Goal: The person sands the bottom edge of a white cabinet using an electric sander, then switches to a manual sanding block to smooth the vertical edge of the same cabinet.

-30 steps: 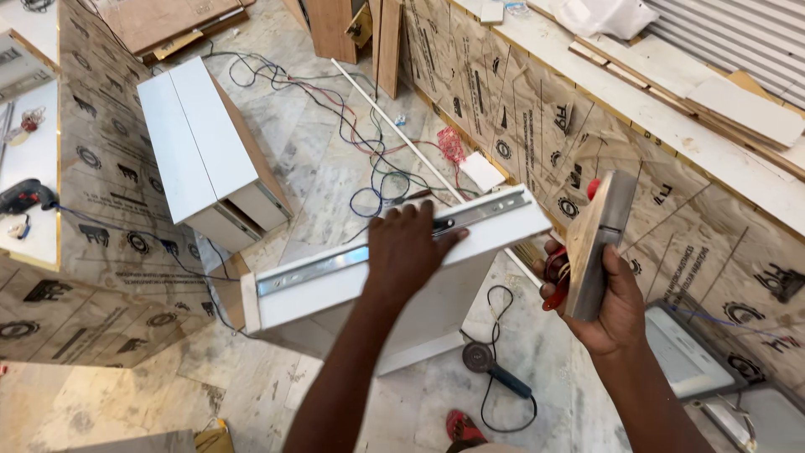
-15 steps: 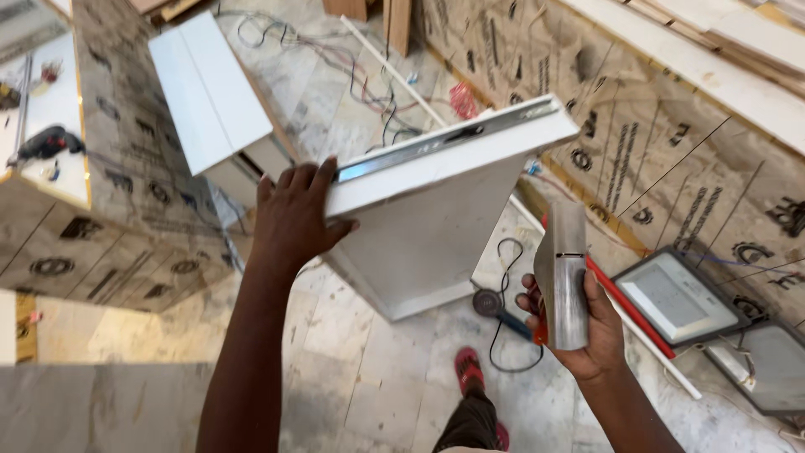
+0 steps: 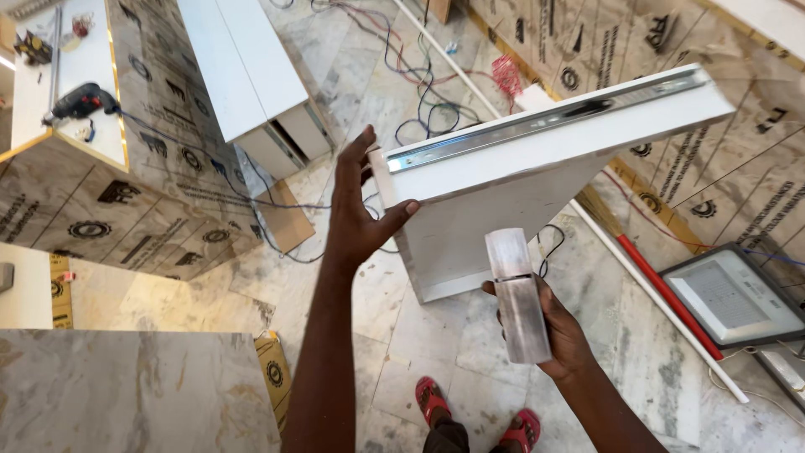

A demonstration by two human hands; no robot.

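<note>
Gripping one white drawer box [image 3: 537, 176], one steel block [image 3: 520, 302]: two hands [image 3: 356, 214].

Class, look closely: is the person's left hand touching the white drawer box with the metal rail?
Touching. The head view shows the left hand gripping the end of the white drawer box, thumb pressed on its side and fingers behind its end.

Bright, even daylight throughout; shadows soft. Mild glare seen on metal rail [image 3: 545, 122] just beyond fingers [image 3: 356, 151]. Focus sharp; slight wide-angle bending noted at edges.
</note>
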